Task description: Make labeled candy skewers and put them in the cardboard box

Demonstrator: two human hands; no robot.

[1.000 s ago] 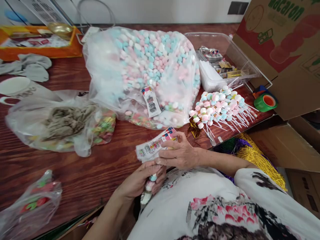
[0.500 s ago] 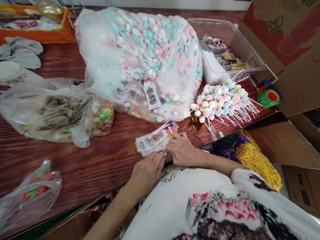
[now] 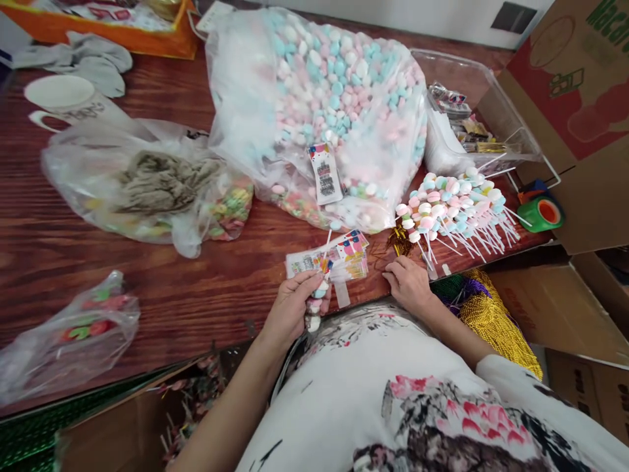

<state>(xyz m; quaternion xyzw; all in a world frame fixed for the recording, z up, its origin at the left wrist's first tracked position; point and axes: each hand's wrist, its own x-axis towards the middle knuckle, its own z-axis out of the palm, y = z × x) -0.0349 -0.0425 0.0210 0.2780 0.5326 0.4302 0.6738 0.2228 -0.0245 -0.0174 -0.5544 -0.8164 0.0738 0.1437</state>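
Note:
My left hand (image 3: 295, 305) is closed round a marshmallow skewer (image 3: 319, 295), its white stick pointing up and away from me. Printed clear packaging shows near the base of the stick. Just beyond lies a fanned stack of printed clear bags (image 3: 348, 255) on the wooden table (image 3: 206, 295). To the right, my right hand (image 3: 409, 283) rests at the table's front edge with fingers curled together; whatever is between the fingertips is too small to make out. Nearest to it is a bunch of gold twist ties (image 3: 400, 239), with loose ones scattered alongside.
A big bag of marshmallows (image 3: 339, 85) fills the back, with a label stack (image 3: 325, 174) on it. Finished-looking marshmallow skewers (image 3: 449, 203) are piled right, near green tape (image 3: 535, 215) and a clear bin (image 3: 521, 124). A gummy bag (image 3: 230, 203) and mug (image 3: 61, 95) stand left.
My hands have moved apart: the left now holds a marshmallow skewer, and the right has shifted right toward the gold twist ties. The bags are more fanned out. The camera view has turned left.

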